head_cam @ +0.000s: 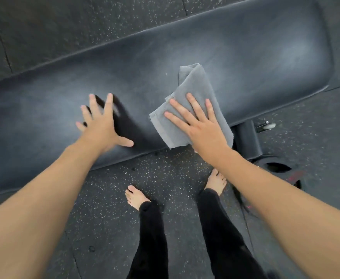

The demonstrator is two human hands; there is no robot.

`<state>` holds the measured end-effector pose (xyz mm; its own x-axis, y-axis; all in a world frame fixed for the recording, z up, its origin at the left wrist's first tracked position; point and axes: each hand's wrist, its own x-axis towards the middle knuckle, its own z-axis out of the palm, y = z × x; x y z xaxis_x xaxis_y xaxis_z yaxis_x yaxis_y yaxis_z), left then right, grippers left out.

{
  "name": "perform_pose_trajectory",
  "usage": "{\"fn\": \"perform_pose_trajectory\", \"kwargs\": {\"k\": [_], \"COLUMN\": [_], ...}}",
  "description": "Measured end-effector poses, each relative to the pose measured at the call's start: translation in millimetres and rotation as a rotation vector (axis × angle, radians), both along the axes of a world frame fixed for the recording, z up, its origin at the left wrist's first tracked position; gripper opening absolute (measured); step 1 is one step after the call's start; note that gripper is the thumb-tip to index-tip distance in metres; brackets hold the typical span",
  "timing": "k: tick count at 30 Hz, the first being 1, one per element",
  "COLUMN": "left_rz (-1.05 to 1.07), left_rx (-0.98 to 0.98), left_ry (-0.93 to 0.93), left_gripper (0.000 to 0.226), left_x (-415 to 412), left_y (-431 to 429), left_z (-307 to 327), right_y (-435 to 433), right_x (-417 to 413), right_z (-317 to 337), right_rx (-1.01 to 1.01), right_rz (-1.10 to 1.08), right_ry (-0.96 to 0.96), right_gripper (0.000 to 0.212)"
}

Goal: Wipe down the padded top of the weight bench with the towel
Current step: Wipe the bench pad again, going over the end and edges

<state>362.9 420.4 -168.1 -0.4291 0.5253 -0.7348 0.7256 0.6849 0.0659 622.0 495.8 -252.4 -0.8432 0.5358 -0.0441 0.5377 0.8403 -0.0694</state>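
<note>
The black padded bench top (245, 57) runs across the view from lower left to upper right. A folded grey towel (197, 85) lies on its near half. My right hand (201, 125) presses flat on the towel's lower part with fingers spread. My left hand (102, 123) hovers just above or rests on the pad to the left of the towel, fingers apart, holding nothing; it casts a dark shadow to its right.
Black speckled rubber floor (165, 174) surrounds the bench. My bare feet (135, 198) and black trouser legs stand just in front of it. A bench leg with a small wheel (265, 125) and a dark weight plate (277, 168) sit at the right.
</note>
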Motion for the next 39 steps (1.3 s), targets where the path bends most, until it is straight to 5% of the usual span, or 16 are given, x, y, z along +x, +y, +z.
{"fn": "perform_pose_trajectory", "kwargs": {"k": [6,15,19,26,33,39], "left_rz": [-0.041,0.008,0.004,-0.014,-0.042,-0.038], "left_rx": [0.000,0.000,-0.020,-0.008,0.004,-0.041], "left_ry": [-0.065,-0.036,-0.023,-0.016,-0.004,-0.002], "left_gripper": [0.176,0.181,0.180,0.180,0.180,0.180], "left_x": [128,134,135,133,134,137], "left_y": [100,104,106,104,104,107], "left_z": [-25,-30,-30,-35,-36,-26], "right_y": [105,101,94,142,230,170], "right_x": [110,117,117,127,107,102], "right_z": [14,13,23,19,18,11], "right_rx": [-0.050,-0.361,-0.514,-0.391,-0.340,-0.219], "right_rz": [-0.109,-0.082,0.009,-0.605,-0.726,-0.648], "right_ry": [-0.083,0.063,0.102,0.272,0.220,0.118], "right_gripper": [0.125,0.120,0.099,0.060,0.061,0.067]}}
